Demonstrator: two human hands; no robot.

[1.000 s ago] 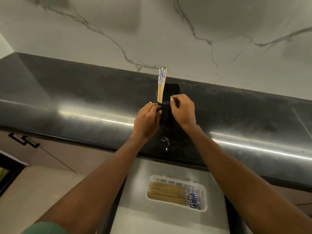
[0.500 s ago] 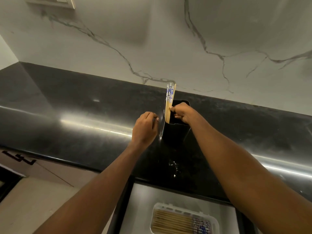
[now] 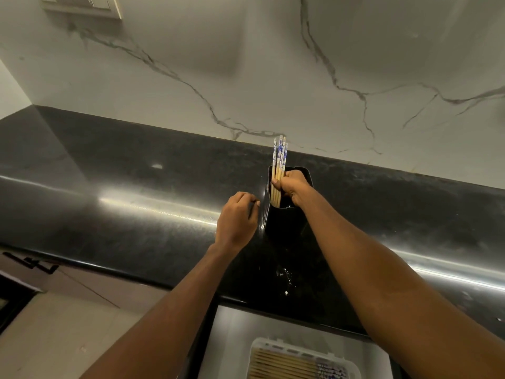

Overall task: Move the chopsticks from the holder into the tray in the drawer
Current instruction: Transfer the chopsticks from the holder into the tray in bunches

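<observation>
A black holder [image 3: 284, 222] stands upright on the dark counter, near the wall. Several bamboo chopsticks [image 3: 279, 160] with blue-and-white tops stick up out of its left side. My right hand [image 3: 293, 186] is closed around these chopsticks at the holder's rim. My left hand [image 3: 237, 220] rests loosely curled on the counter just left of the holder, holding nothing that I can see. At the bottom edge, a white tray [image 3: 259, 348] lies in the open drawer with many chopsticks [image 3: 287, 366] laid flat in it.
The glossy black counter [image 3: 136, 203] runs left to right, backed by a white marble wall. A switch plate [image 3: 82, 6] is on the wall at upper left. Cabinet fronts with black handles [image 3: 30, 262] sit below the counter at left. The drawer's pale floor [image 3: 229, 340] surrounds the tray.
My right hand has closed around the chopsticks in the holder. My left hand has let go of the holder and sits slightly apart from it. The view has tilted up.
</observation>
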